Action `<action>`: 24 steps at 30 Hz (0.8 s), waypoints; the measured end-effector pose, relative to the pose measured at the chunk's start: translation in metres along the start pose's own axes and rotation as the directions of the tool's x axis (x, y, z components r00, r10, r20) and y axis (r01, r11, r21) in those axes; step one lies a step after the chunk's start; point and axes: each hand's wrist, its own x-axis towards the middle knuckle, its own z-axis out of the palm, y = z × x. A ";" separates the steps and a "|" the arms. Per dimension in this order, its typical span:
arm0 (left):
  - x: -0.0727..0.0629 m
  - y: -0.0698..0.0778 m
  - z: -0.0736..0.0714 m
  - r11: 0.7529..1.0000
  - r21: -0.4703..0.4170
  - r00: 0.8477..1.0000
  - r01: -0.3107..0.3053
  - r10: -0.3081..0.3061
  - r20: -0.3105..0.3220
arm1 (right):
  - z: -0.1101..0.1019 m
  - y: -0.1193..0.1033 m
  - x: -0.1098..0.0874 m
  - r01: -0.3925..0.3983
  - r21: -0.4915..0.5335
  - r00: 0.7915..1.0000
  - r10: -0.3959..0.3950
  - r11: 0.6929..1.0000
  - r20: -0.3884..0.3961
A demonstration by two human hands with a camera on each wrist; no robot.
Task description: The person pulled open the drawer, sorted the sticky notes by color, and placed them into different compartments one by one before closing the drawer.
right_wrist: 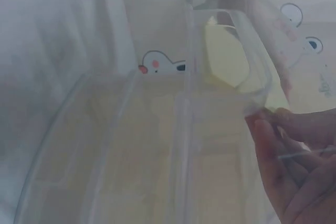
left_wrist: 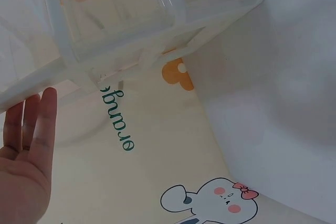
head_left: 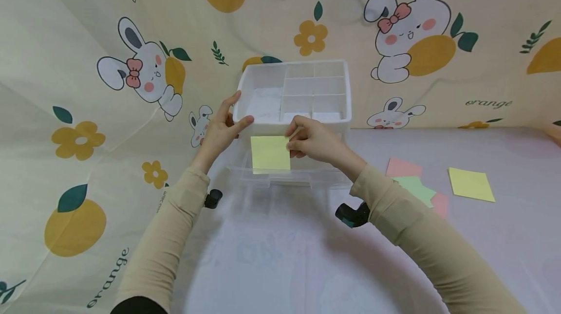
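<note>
A clear plastic drawer organizer [head_left: 263, 96] with a divided top tray stands at the back, a lower drawer [head_left: 326, 176] pulled out toward the front. My left hand [head_left: 219, 130] rests against the organizer's left front corner, thumb at the front rim. Its fingers [left_wrist: 43, 121] lie straight along the plastic in the left wrist view. With thumb and fingers, my right hand [head_left: 313, 139] pinches the right edge of a square yellow sticky note [head_left: 270, 154], held upright at the open drawer. In the right wrist view the note [right_wrist: 226, 53] shows beside the clear plastic.
On the table to the right lie pink paper [head_left: 404, 166], a green piece of paper [head_left: 414, 187] and a yellow square note [head_left: 471, 184]. A backdrop printed with rabbits and oranges [head_left: 414, 56] rises behind and to the left.
</note>
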 end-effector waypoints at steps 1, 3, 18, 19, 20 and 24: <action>0.000 0.000 0.000 1.000 -0.001 1.000 0.000 0.000 0.000 | 0.001 0.000 0.001 -0.003 -0.005 1.000 0.003 1.000 0.007; 0.000 0.000 0.000 1.000 0.002 1.000 0.002 -0.002 -0.001 | 0.002 -0.001 0.001 -0.014 -0.016 1.000 0.015 1.000 0.018; 0.000 0.001 0.000 1.000 0.008 1.000 0.030 -0.030 -0.004 | 0.005 0.002 0.002 0.001 -0.107 0.998 0.005 0.994 0.058; 0.000 0.002 0.000 0.999 0.010 0.999 0.032 -0.032 -0.004 | 0.005 0.003 0.002 0.000 -0.114 0.998 0.007 0.994 0.059; 0.000 0.002 0.000 0.999 0.011 0.999 0.034 -0.034 -0.003 | 0.005 0.003 0.002 -0.001 -0.120 0.998 0.009 0.993 0.061; 0.000 0.002 0.000 0.999 0.012 0.999 0.039 -0.039 0.003 | 0.005 0.003 0.001 -0.008 -0.142 0.998 0.016 0.990 0.060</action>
